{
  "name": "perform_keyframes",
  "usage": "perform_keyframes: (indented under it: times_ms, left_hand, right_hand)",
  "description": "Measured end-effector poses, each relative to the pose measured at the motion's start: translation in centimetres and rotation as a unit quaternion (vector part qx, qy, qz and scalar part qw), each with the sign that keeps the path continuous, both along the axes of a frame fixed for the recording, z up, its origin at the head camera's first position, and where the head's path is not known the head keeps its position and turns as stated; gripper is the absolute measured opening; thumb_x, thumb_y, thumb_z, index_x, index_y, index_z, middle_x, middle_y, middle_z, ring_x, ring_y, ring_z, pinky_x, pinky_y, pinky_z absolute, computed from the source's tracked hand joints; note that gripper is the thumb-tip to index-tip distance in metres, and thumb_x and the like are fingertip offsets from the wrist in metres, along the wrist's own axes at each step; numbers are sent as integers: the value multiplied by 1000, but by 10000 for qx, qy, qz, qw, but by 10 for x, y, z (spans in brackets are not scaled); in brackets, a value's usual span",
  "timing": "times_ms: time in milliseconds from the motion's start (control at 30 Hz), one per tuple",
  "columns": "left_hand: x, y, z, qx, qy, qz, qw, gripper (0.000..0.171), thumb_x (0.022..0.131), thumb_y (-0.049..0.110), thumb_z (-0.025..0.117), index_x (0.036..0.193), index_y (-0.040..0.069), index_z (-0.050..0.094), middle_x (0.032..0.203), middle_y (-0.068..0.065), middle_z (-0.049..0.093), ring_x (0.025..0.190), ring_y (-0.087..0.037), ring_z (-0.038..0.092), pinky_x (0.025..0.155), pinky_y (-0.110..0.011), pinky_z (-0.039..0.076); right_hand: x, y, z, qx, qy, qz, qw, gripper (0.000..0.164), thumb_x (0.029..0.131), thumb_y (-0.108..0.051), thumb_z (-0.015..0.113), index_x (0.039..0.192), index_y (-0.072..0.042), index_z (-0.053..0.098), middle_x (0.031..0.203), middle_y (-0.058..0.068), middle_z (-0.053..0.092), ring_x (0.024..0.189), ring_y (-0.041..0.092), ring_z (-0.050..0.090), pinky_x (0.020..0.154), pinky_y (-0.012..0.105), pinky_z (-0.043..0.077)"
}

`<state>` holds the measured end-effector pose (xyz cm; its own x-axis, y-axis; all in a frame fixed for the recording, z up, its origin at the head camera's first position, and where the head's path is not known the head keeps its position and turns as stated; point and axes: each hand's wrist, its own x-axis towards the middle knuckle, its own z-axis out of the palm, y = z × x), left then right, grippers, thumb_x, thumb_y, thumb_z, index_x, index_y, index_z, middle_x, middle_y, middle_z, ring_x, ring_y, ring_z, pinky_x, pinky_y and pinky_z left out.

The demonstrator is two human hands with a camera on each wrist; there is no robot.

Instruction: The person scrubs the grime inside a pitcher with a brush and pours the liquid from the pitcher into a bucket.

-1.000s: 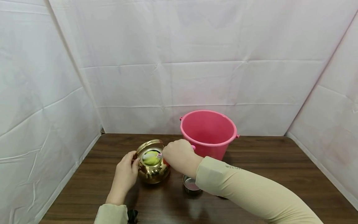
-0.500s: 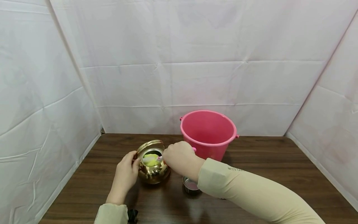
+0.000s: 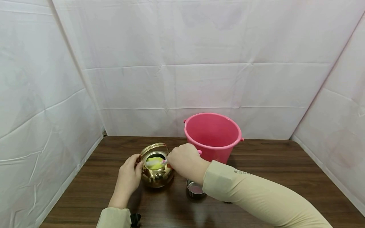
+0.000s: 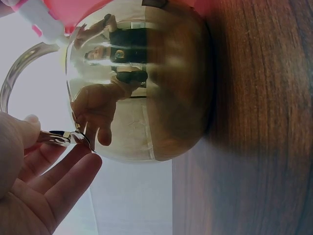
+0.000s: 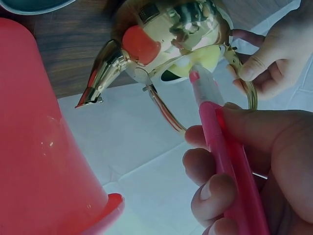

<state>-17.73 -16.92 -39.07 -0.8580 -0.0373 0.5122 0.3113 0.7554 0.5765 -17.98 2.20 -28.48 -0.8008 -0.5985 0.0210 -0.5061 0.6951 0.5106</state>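
A shiny gold kettle (image 3: 156,180) stands on the table without a lid, its arched handle (image 4: 19,66) raised. My left hand (image 3: 129,175) pinches the handle's near end between thumb and fingers, at the kettle's left side. My right hand (image 3: 183,160) grips the pink handle (image 5: 239,181) of a sponge brush, fingers wrapped round it. The brush's pale neck slants to the kettle's mouth, where its yellow-green sponge head (image 3: 155,163) sits in the opening. How deep the sponge reaches is hidden. The kettle's spout (image 5: 105,71) points toward the bucket.
A pink bucket (image 3: 218,154) stands behind and right of the kettle. In front of it is a small round metal tin (image 3: 196,190), partly under the right forearm. A black object (image 3: 135,219) lies beside the left sleeve. White cloth walls (image 3: 199,85) surround the dark wooden table (image 3: 271,158).
The sponge head has sunk slightly in the kettle's mouth, and my right hand has shifted a little down and to the right. My left hand and the kettle stay nearly still.
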Motion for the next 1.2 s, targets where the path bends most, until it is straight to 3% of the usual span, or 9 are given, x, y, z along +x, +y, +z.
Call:
perform_keyframes:
  times_ms: [133,500,767,1033,1200]
  left_hand:
    - [0,0,0,-20,52,-11,10000,19,94,6,57,111,-3,57,98,-17,62,87,-30,64,69,-42,53]
    - [2,1,1,-15,62,3,10000,19,93,6,57,110,-3,57,97,-17,62,87,-30,64,70,-43,54]
    - [2,1,1,-34,189,-8,9998,18,92,4,58,108,-3,58,96,-17,63,86,-31,65,71,-43,54]
    - [3,2,1,-57,413,-66,9991,17,90,1,60,106,-4,58,94,-17,63,84,-31,65,69,-42,54]
    - [3,0,3,-76,363,-142,9992,19,89,1,61,108,-5,59,95,-18,64,86,-31,66,71,-42,55]
  right_hand:
    - [0,0,2,17,-153,-166,9997,3,86,-24,70,84,-23,72,77,-2,70,65,22,67,42,40,53]
    - [-1,1,4,32,-222,-387,9990,12,79,-14,74,88,-22,74,76,1,70,65,24,67,45,40,55]
    - [-1,1,4,81,-174,-501,9986,11,78,-14,76,88,-17,75,74,3,70,63,25,67,47,40,55]
    - [-1,1,3,-221,-197,-636,9975,8,79,-12,73,86,-16,74,73,4,69,62,24,66,46,40,55]
    - [-3,3,3,-298,-142,-574,9978,4,80,-13,72,83,-16,74,70,3,67,58,23,65,43,39,54]
